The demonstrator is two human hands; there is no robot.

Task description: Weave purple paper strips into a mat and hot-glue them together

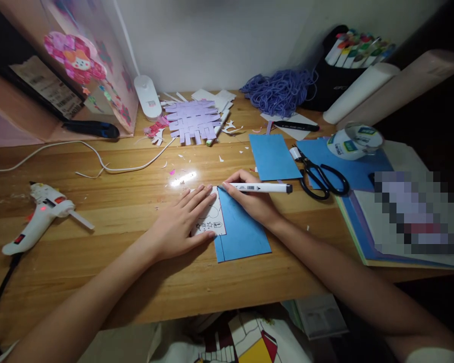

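My left hand [181, 219] lies flat with fingers stretched over a white card [214, 222] printed with small black drawings, pressing it onto a blue sheet of paper [245, 232]. The card's straight right edge runs along the blue sheet's left part. In my right hand [253, 199] is a white marker [267, 187], its tip at the card's top right corner. A dark line shows on the blue sheet below the card, near its left edge. Part of the card is hidden under my left hand.
At the left lies a hot glue gun [41, 217]. Black-handled scissors [321, 176] and another blue sheet [274, 157] are right of centre, near a tape roll [355, 141] and stacked paper [397, 201]. Behind are woven purple paper [192, 120], blue-purple yarn [282, 91] and a marker case [335, 85].
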